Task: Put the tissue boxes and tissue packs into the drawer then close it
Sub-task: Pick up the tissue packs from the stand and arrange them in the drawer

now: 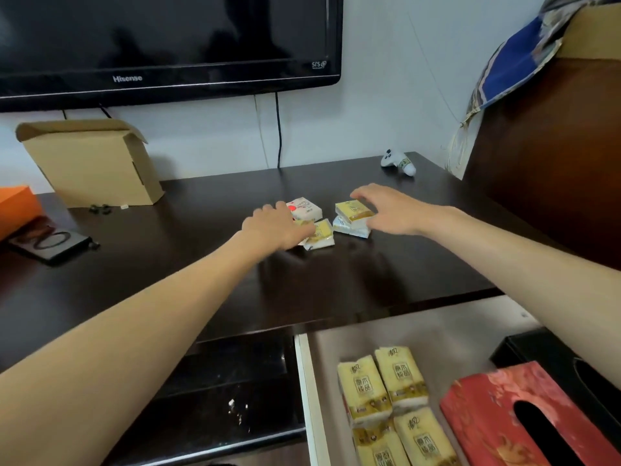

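Observation:
Small tissue packs lie in two clusters on the dark table. My left hand [273, 227] rests over the left cluster, its fingers on a yellow pack [321, 231] next to a white and red pack [306, 209]. My right hand [389, 208] closes around the top yellow pack [353, 209] of a small stack, above a pale blue pack [349, 228]. Below the table edge the drawer [306, 381] stands open. It holds several yellow tissue packs [386, 391], a red tissue box [510, 418] and a black tissue box [551, 351].
A black TV [161, 45] hangs on the wall above the table. An open cardboard box [90, 163] and an orange box [15, 205] stand at the back left, with a black device [50, 243] nearby. A white controller [398, 162] lies at the back right beside a tall brown cabinet [551, 156].

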A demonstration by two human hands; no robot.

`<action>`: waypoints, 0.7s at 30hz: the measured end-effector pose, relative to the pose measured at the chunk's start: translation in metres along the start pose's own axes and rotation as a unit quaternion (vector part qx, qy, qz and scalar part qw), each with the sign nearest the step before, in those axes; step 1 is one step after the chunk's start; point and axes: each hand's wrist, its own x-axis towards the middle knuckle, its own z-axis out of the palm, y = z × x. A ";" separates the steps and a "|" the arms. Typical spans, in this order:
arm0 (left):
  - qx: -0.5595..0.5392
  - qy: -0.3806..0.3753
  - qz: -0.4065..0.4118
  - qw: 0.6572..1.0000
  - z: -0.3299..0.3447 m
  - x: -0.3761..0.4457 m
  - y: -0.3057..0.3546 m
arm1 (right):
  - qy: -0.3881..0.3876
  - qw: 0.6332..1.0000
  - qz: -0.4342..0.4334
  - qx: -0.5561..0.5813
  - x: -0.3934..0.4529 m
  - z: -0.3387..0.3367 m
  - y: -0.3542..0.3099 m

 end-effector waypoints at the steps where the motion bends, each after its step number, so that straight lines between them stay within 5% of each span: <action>1: 0.015 -0.018 -0.012 1.000 0.005 0.007 0.000 | -0.025 1.000 0.007 -0.010 0.011 0.000 0.001; 6: 0.024 0.004 0.008 1.000 0.020 0.030 -0.003 | -0.148 0.988 0.034 -0.040 0.045 0.000 0.008; 14: -0.048 0.027 0.091 0.994 0.000 0.001 -0.004 | -0.061 0.997 0.005 0.039 0.024 -0.020 0.023; 21: -0.114 0.010 0.201 0.973 -0.011 -0.098 0.009 | -0.040 0.991 -0.034 0.124 -0.092 -0.025 0.007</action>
